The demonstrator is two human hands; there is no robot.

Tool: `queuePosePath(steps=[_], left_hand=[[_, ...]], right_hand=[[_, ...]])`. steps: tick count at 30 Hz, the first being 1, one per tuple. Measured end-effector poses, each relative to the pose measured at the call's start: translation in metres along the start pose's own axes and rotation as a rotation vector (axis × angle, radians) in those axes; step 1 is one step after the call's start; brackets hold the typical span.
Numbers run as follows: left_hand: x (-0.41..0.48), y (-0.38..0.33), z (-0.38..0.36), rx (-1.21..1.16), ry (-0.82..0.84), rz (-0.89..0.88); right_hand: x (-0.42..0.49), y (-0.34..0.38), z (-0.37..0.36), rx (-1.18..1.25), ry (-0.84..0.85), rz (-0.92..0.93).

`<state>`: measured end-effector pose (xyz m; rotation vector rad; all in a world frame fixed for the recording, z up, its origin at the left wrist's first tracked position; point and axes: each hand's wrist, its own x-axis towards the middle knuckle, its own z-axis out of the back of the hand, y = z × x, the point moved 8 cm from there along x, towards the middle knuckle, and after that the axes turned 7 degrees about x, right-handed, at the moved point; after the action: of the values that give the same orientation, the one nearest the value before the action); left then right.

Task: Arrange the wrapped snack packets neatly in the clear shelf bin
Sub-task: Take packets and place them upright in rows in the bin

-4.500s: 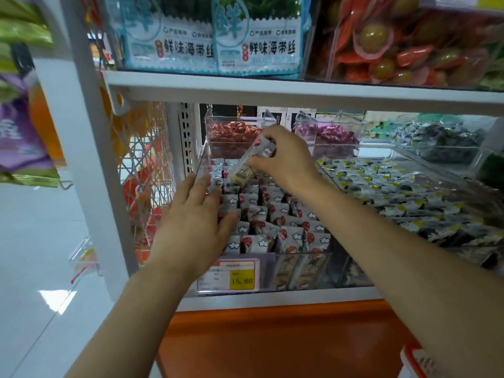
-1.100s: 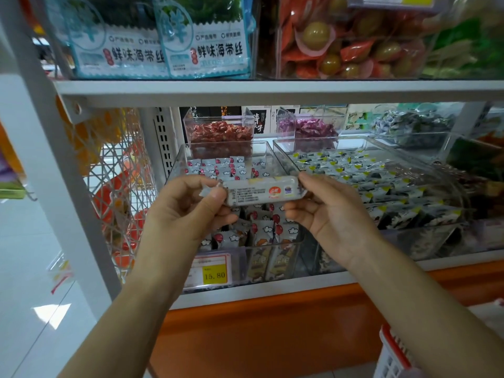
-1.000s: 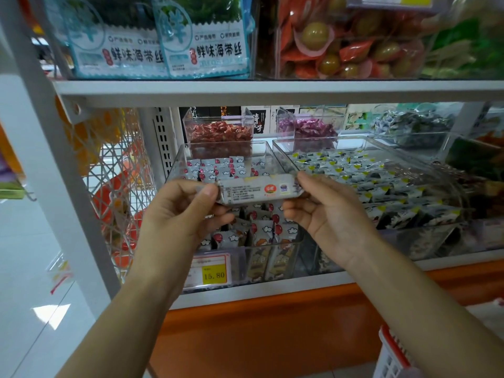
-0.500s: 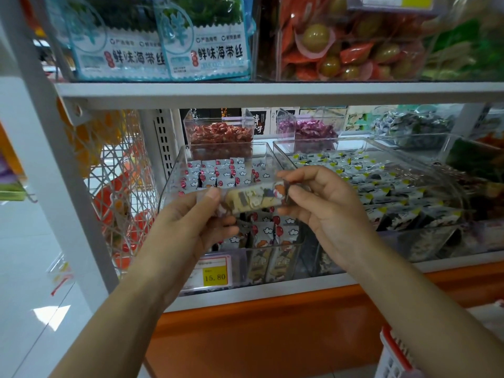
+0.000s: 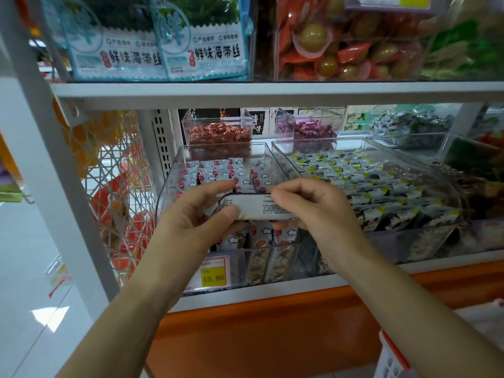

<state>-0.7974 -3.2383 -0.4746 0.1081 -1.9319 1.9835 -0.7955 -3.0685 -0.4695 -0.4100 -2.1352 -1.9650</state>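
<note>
Where white shelf (image 5: 272, 292) holds clear bin (image 5: 171, 186), floor (image 5: 30, 268) (glossy) left.

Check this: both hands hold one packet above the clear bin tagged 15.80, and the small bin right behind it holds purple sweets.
Wrong on colour: the head view shows the small bin behind the clear bin holds red sweets; the purple sweets sit one bin rightward. Left hand and right hand do hold one packet.
</note>
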Motion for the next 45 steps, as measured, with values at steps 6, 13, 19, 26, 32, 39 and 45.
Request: queuePosePath(steps=[6, 13, 19, 26, 32, 39, 45], left_hand=[[-0.004, -0.009, -0.01, 0.224, 0.051, -0.085], [-0.001, -0.004, -0.003, 0.345, -0.046, -0.086], [0.001, -0.009, 0.013, 0.397, -0.216, -0.064], [0.018, -0.021, 0.043, 1.285, -0.287, -0.234], [0.027, 0.019, 0.044, 1.416, -0.133, -0.132], [0.028, 0.017, 0.044, 1.288, -0.151, -0.2], [0.028, 0.019, 0.045, 1.192, -0.121, -0.212]], right_hand=[[0.001, 0.0, 0.015, -0.12, -0.167, 0.032], [0.001, -0.004, 0.008, -0.016, -0.075, 0.022], [0.0, -0.002, -0.007, -0.025, 0.079, 0.039], [0.043, 0.006, -0.002, -0.083, -0.137, 0.097], [0.114, 0.012, -0.045, -0.536, -0.055, 0.218], [0.142, -0.023, -0.11, -0.876, 0.251, 0.248], [0.149, -0.057, -0.131, -1.128, 0.515, 0.083]])
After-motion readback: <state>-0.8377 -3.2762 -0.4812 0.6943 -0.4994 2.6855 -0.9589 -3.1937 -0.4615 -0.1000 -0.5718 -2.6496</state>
